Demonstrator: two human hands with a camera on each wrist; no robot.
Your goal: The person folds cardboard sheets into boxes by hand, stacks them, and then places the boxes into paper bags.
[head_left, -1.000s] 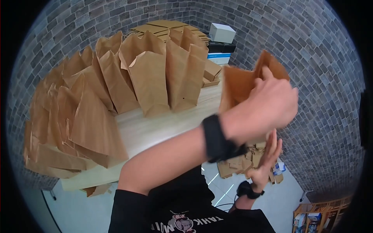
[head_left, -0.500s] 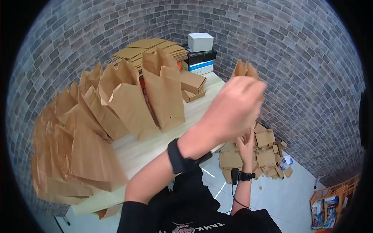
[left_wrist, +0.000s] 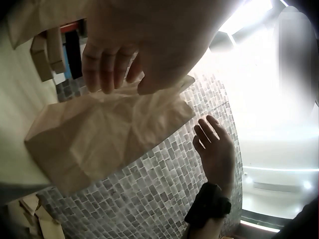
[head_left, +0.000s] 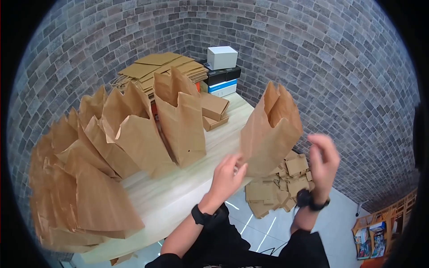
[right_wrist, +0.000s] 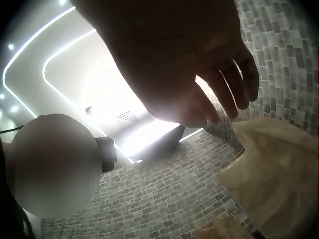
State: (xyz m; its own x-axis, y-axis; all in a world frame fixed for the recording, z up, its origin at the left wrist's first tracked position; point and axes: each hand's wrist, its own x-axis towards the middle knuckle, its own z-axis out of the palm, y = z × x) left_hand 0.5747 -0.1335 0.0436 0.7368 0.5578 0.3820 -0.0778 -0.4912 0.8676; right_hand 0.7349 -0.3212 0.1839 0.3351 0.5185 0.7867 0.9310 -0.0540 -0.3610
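Note:
An opened brown paper bag (head_left: pixel 268 145) stands upright at the right end of the table, its creased mouth facing up. My left hand (head_left: pixel 227 176) is at the lower left of this bag, fingers loosely bent and holding nothing. The left wrist view has the left hand (left_wrist: pixel 134 55) overlapping the upper part of the bag (left_wrist: pixel 109 139). To the bag's right, my right hand (head_left: pixel 326 163) is raised with fingers relaxed and a gap between it and the paper. In the right wrist view, the fingers of the right hand (right_wrist: pixel 194 74) hang just above the bag (right_wrist: pixel 274 174).
Several opened paper bags (head_left: pixel 129 134) crowd the left side of the table (head_left: pixel 178 196). Behind them lie stacked flat cardboard (head_left: pixel 156 67), small brown boxes (head_left: pixel 214 107) and a white box (head_left: pixel 222 58). Cardboard pieces (head_left: pixel 268 194) lie on the floor beyond the table's right end.
My left hand has left the bag's mouth and dropped toward its lower left. My right hand has moved off to the right. The bag now stands upright at the table's right end.

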